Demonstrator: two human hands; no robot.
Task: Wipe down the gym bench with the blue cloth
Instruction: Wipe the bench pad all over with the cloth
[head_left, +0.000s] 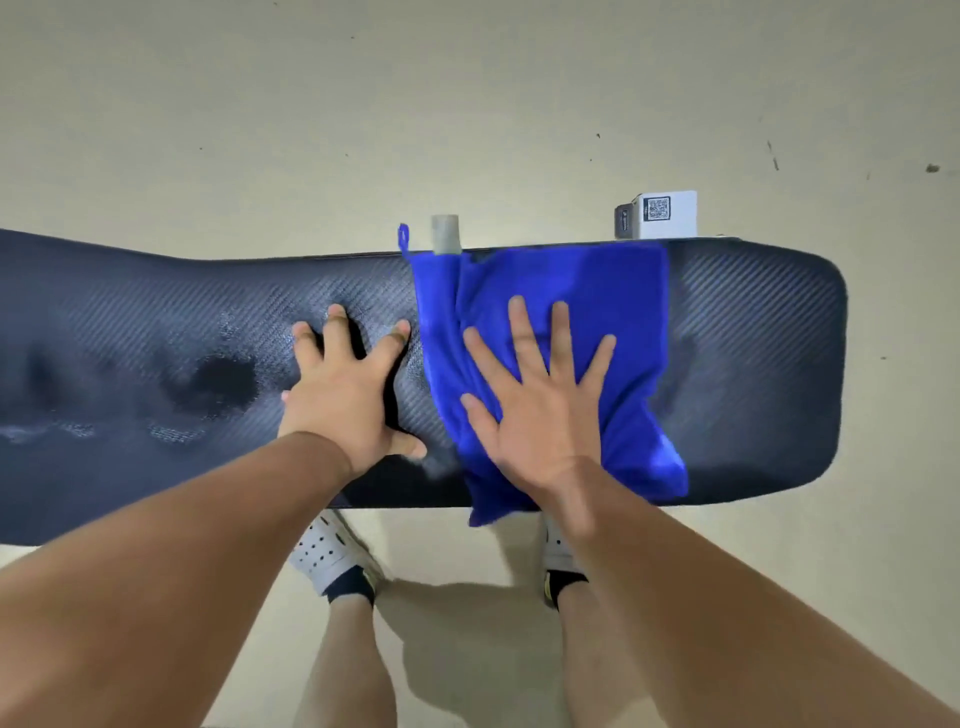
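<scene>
A dark padded gym bench (156, 322) with a woven, carbon-like texture runs across the middle of the frame from the left edge to a rounded end at the right, seen from above over a pale floor (467, 104). The blue cloth (613, 312) lies spread flat on the right-centre part of the pad, reaching from the far edge to the near edge, where a corner droops over the side; a small loop (403, 236) sticks up at its upper left corner. The right hand (535, 410) lies palm down on the cloth with all fingers spread wide and straight, pressing on it rather than gripping it. The left hand (345, 395) is just beside the cloth's left edge, placed on the bare pad, fingers splayed and slightly bent, holding nothing. Left of that hand the pad shows dark blotches and lighter streaky patches (208, 384). Behind the bench's far edge, in the upper middle of the frame, a short grey post (445, 234) stands up, and further right sits a white box (667, 214) with a printed square code, next to a smaller grey box (627, 222). At the lower middle, the person's legs and two white perforated shoes (327, 551) stand on the floor close to the near edge.
</scene>
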